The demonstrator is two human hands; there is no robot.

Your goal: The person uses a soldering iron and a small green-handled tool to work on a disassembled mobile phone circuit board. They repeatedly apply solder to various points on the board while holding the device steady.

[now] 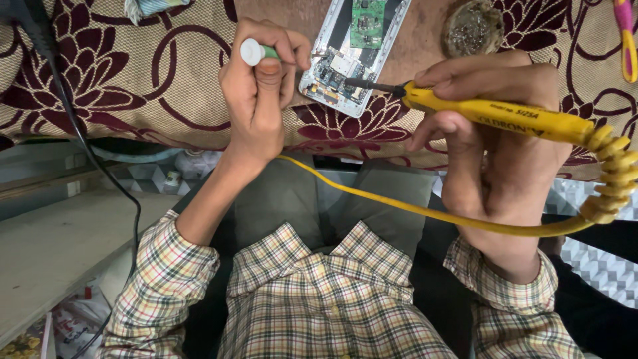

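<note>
An opened white phone (pixel 345 56) with bare circuit boards lies on a maroon floral cloth (pixel 133 80). My right hand (pixel 495 153) grips a yellow soldering iron (pixel 495 114), whose dark tip rests on the phone's lower board. My left hand (pixel 262 86) is closed around a small tool with a green shaft and white cap (pixel 256 51), pointed at the same spot on the board. The tool's working end is hidden behind my fingers.
A yellow coiled cord (pixel 608 179) runs from the iron across my lap. A brass-wool tip cleaner (pixel 473 28) sits beyond the phone. A black cable (pixel 80 133) hangs at left over a grey shelf (pixel 60 246). A pink and yellow tool (pixel 627 36) lies at top right.
</note>
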